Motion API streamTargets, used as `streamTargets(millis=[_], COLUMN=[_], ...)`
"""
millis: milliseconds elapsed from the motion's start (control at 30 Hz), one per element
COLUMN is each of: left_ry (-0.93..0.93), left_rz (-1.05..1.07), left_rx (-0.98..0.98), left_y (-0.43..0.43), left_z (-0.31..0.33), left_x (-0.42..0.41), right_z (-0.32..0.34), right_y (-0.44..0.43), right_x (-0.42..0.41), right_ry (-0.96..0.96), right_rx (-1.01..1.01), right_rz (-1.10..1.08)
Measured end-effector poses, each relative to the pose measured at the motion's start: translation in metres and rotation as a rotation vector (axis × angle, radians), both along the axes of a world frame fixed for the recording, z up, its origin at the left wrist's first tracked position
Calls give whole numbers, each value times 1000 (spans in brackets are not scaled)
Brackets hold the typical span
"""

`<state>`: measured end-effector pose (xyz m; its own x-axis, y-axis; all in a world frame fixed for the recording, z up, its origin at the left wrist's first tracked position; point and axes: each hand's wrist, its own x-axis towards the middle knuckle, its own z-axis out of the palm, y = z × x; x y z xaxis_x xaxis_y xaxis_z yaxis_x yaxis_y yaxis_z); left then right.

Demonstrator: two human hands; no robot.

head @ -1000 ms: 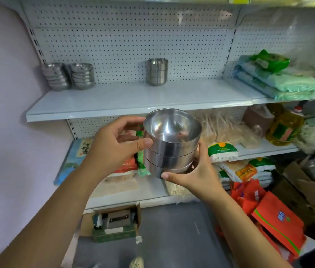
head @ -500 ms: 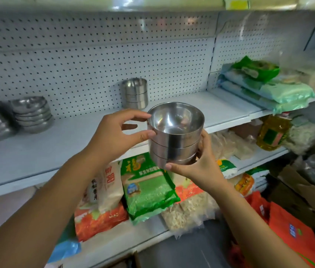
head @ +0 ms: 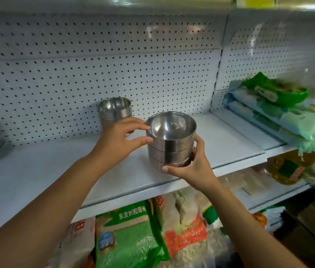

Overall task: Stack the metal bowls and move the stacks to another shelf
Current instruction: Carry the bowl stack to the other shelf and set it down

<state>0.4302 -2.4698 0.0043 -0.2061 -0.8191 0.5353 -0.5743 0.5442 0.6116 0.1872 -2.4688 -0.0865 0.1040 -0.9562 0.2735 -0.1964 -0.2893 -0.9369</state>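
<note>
Up at the white shelf, both hands are gripping a stack of bowls over its near edge, the left hand pinching the top rim, the right hand cupping the base, another stack sitting farther left.

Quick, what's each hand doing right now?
Left hand: closed on the top of the bowl stack.
Right hand: closed around the stack's base.

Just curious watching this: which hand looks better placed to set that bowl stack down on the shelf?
Probably the right hand: it cups the bowl stack low at its base, carrying it over the white shelf. The left hand only pinches the top rim, steadying.
</note>
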Motion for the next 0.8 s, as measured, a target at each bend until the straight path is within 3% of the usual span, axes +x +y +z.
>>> streamTargets(millis=[333, 600, 800], left_ry=[-106, -433, -684], left_rz=[146, 299, 352], left_rx=[-102, -307, -88], left_y=[-78, -115, -142], left_z=[-32, -35, -26], left_x=[-8, 2, 4], right_z=[-28, -29, -24], right_y=[-105, -162, -212], right_x=[-8, 8, 22], right_ry=[38, 33, 175], right_rx=[38, 25, -11], right_rz=[100, 161, 72])
